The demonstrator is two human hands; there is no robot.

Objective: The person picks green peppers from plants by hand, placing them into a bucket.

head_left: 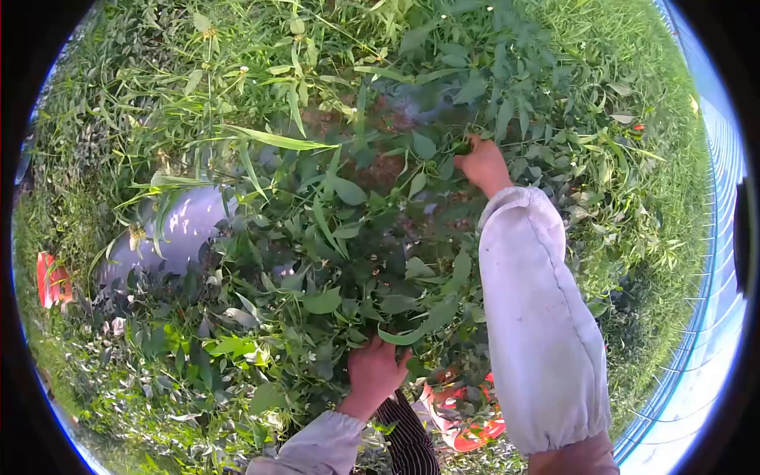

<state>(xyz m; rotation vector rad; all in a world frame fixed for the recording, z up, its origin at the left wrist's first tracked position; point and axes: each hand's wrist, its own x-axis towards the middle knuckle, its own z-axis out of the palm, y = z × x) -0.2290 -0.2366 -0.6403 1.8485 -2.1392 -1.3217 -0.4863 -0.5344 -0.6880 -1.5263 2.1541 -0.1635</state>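
Leafy green plants (324,301) fill the space around both hands. My left hand (376,370) reaches into the lower foliage; its thumb shows, but leaves hide most of its fingers. Farther up and to the right, my right hand (484,166) is among the leaves with its fingers curled together. Whatever is between those fingers is too small and covered to make out. Loose pale sleeves (526,317) cover both forearms. Just right of my left hand, partly behind leaves and the right sleeve, stands a red container (467,437) with red bits visible in it.
Pale grey sheeting (170,233) shows between plants at the left. A red object (52,281) stands at the far left edge. Long grass blades (277,141) cross the plants. A ribbed, bluish translucent wall (704,317) curves along the right. Dark striped cloth (408,435) is below my left hand.
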